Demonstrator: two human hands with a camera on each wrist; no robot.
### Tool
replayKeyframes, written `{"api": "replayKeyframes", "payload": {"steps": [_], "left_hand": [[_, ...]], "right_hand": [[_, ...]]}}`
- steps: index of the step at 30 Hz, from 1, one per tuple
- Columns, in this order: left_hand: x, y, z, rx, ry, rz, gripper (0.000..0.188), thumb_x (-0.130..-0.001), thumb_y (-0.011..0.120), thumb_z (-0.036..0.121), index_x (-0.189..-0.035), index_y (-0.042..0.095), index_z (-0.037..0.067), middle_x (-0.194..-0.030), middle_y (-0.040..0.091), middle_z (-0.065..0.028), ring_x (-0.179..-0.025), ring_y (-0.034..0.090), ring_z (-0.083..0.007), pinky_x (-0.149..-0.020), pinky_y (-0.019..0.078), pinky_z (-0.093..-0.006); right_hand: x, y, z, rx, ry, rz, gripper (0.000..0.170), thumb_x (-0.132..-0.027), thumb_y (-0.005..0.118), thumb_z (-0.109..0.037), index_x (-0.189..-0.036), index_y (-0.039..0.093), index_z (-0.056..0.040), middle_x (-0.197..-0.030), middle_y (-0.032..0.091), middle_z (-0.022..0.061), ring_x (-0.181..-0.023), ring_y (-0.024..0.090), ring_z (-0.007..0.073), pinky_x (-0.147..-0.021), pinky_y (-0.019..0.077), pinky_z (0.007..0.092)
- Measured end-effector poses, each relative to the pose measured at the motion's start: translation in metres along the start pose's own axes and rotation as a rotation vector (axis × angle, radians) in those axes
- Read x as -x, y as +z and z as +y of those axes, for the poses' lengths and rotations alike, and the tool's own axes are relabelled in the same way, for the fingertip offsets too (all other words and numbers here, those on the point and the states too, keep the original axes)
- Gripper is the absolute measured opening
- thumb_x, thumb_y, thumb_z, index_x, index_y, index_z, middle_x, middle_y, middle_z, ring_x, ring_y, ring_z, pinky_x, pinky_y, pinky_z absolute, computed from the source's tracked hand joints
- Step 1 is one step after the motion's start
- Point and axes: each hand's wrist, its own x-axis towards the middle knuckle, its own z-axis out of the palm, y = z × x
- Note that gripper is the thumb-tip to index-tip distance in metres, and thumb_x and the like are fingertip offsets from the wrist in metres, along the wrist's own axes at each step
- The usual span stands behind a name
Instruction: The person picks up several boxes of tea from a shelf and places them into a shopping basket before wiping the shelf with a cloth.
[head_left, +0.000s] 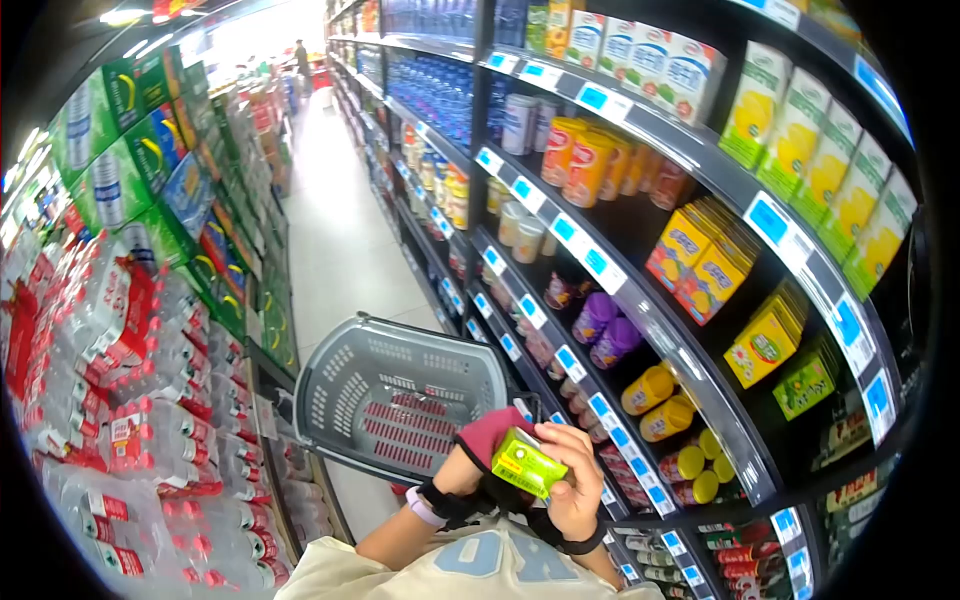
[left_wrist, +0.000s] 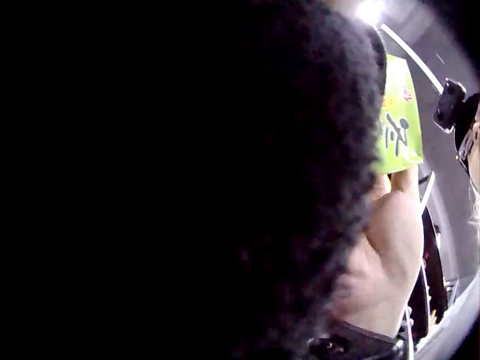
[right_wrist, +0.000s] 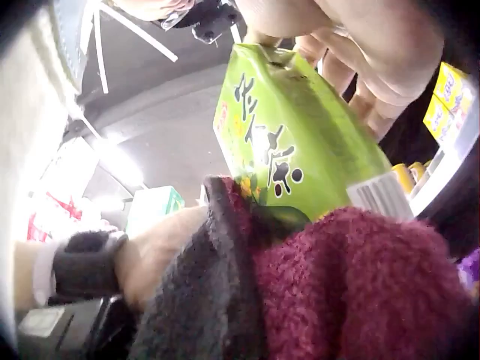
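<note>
Right fingers [head_left: 566,438] gripping glossy green carton [head_left: 530,463], fuzzy maroon cloth [head_left: 486,436]

I have the aisle floor [head_left: 340,220] running away ahead, between stacked goods on the left and the shelving unit [head_left: 725,405] on the right. Bottle packs [head_left: 150,440] fill the near left; behind them stand stacked beverage cases [head_left: 120,190]. The shopping basket [head_left: 365,345] sits low before me, in the aisle. Right of it and nearer my camera, the drink carton [head_left: 530,465] lies between the left hand [head_left: 480,440] and right hand [head_left: 572,478]. On one shelf, milk cartons [head_left: 645,65] stand beyond juice cartons [head_left: 820,150]; one shelf below, cans [head_left: 588,165] stand beyond boxed multipacks [head_left: 705,260].
</note>
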Motion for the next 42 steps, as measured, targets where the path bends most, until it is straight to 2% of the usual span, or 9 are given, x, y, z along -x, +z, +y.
{"api": "replayKeyframes", "payload": {"steps": [6, 13, 18, 21, 23, 29, 35, 39, 42], "left_hand": [[-0.015, 0.023, 0.035, -0.870, 0.345, 0.281, 0.023, -0.068, 0.069, 0.019, -0.088, 0.064, 0.010, -0.080, 0.062, -0.0095, -0.077, 0.062, -0.0299, -0.064, 0.0451, -0.0387], [-0.001, 0.040, 0.041, -0.777, 0.320, 0.251, 0.047, -0.065, 0.072, 0.020, -0.107, 0.056, 0.008, -0.097, 0.060, -0.0143, -0.091, 0.060, -0.0309, -0.076, 0.0466, -0.0366], [0.029, 0.046, 0.064, -0.298, 0.020, -0.082, 0.079, -0.081, 0.067, 0.043, -0.141, 0.028, 0.012, -0.137, 0.039, -0.0118, -0.127, 0.038, -0.0339, -0.108, 0.0261, -0.0441], [0.024, 0.046, 0.021, -0.156, 0.210, 0.070, 0.054, -0.092, 0.050, 0.024, -0.141, 0.030, 0.010, -0.134, 0.043, -0.0133, -0.123, 0.043, -0.0276, -0.102, 0.0330, -0.0356], [0.025, 0.055, 0.012, 0.658, 0.009, 0.085, 0.044, -0.091, 0.048, 0.017, -0.133, 0.041, 0.007, -0.127, 0.047, -0.0140, -0.117, 0.046, -0.0251, -0.097, 0.0372, -0.0328], [0.022, 0.048, 0.050, -0.139, 0.175, 0.317, 0.033, -0.076, 0.066, 0.016, -0.106, 0.061, 0.003, -0.099, 0.063, -0.0114, -0.092, 0.061, -0.0206, -0.082, 0.0474, -0.0298], [0.025, 0.050, 0.069, -0.614, 0.156, 0.072, 0.045, -0.067, 0.072, 0.012, -0.111, 0.064, 0.004, -0.098, 0.068, -0.0129, -0.091, 0.065, -0.0207, -0.081, 0.0492, -0.0292], [0.025, 0.053, 0.050, -0.856, 0.252, -0.090, 0.055, -0.071, 0.058, 0.012, -0.125, 0.052, 0.010, -0.098, 0.066, -0.0096, -0.085, 0.063, -0.0293, -0.069, 0.0410, -0.0439], [0.013, 0.064, 0.076, -0.815, 0.167, -0.262, 0.064, -0.071, 0.066, 0.021, -0.130, 0.045, 0.009, -0.103, 0.063, -0.0125, -0.093, 0.063, -0.0294, -0.079, 0.0477, -0.0350]], "right_hand": [[0.009, 0.024, -0.007, -0.456, 0.239, 0.396, 0.093, -0.067, 0.081, -0.043, -0.131, 0.027, -0.0024, -0.135, 0.038, 0.0230, -0.126, 0.040, 0.0310, -0.105, 0.0333, 0.0415], [0.004, 0.012, -0.002, -0.444, 0.091, 0.322, 0.076, -0.063, 0.085, -0.040, -0.115, 0.040, -0.0060, -0.126, 0.048, 0.0211, -0.126, 0.039, 0.0412, -0.107, 0.0260, 0.0538], [0.006, 0.007, -0.004, -0.237, -0.025, 0.227, 0.079, -0.059, 0.087, -0.039, -0.114, 0.039, -0.0100, -0.120, 0.049, 0.0205, -0.126, 0.037, 0.0446, -0.104, 0.0292, 0.0558], [0.003, 0.005, -0.014, -0.160, -0.091, 0.194, 0.079, -0.056, 0.089, -0.036, -0.113, 0.039, -0.0115, -0.117, 0.051, 0.0199, -0.124, 0.038, 0.0472, -0.102, 0.0311, 0.0566], [0.000, 0.004, -0.021, -0.130, -0.108, 0.147, 0.080, -0.055, 0.090, -0.035, -0.114, 0.040, -0.0116, -0.116, 0.052, 0.0195, -0.123, 0.040, 0.0463, -0.101, 0.0316, 0.0567], [0.008, 0.015, -0.021, -0.321, -0.078, 0.161, 0.082, -0.058, 0.088, -0.026, -0.121, 0.037, -0.0104, -0.122, 0.049, 0.0204, -0.120, 0.044, 0.0442, -0.101, 0.0335, 0.0551], [0.009, 0.028, -0.027, -0.708, 0.011, 0.830, 0.095, -0.064, 0.084, -0.039, -0.130, 0.024, -0.0086, -0.123, 0.040, 0.0209, -0.111, 0.051, 0.0403, -0.097, 0.0407, 0.0517], [0.013, 0.016, -0.018, -0.315, -0.008, 0.673, 0.094, -0.062, 0.085, -0.040, -0.128, 0.026, -0.0075, -0.120, 0.041, 0.0187, -0.108, 0.048, 0.0314, -0.096, 0.0389, 0.0473], [0.026, 0.017, -0.016, -0.265, 0.218, 0.584, 0.095, -0.065, 0.083, -0.042, -0.129, 0.024, -0.0045, -0.121, 0.040, 0.0154, -0.111, 0.045, 0.0254, -0.097, 0.0359, 0.0399]]}}
